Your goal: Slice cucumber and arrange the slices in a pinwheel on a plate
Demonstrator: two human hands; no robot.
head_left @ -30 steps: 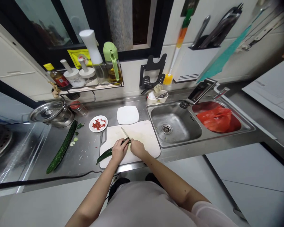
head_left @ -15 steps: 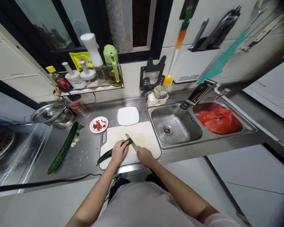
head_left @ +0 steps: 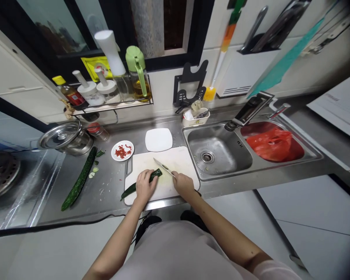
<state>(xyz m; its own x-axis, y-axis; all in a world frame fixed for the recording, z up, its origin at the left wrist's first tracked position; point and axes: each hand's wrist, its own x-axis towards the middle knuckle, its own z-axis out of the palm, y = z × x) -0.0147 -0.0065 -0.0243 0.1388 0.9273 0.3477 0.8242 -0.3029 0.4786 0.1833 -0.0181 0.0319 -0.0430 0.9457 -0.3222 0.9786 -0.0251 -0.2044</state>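
On the white cutting board [head_left: 175, 156] lies a dark green cucumber length [head_left: 129, 190], its cut end towards the right. My left hand [head_left: 146, 186] is closed over it from above, pressing it to the board. My right hand [head_left: 183, 185] grips a kitchen knife [head_left: 160, 163] by its handle, which the fingers hide. The blade points away and left, apart from the cucumber's cut end. A small green bit [head_left: 165, 167] shows at the blade. Beside my right wrist, a dark green piece [head_left: 197, 193] is partly hidden at the board's edge.
A whole cucumber [head_left: 80, 181] and green scraps [head_left: 95, 169] lie left. Behind the board are a plate of chopped red pieces [head_left: 114, 152] and a white square dish [head_left: 159, 139]. The sink [head_left: 221, 155] adjoins right, a lidded pot [head_left: 81, 142] stands back left.
The knife has come away from the cucumber, moving slightly right with my right hand. My left hand stays on the cucumber, whose cut end is now uncovered. The whole view has shifted slightly.
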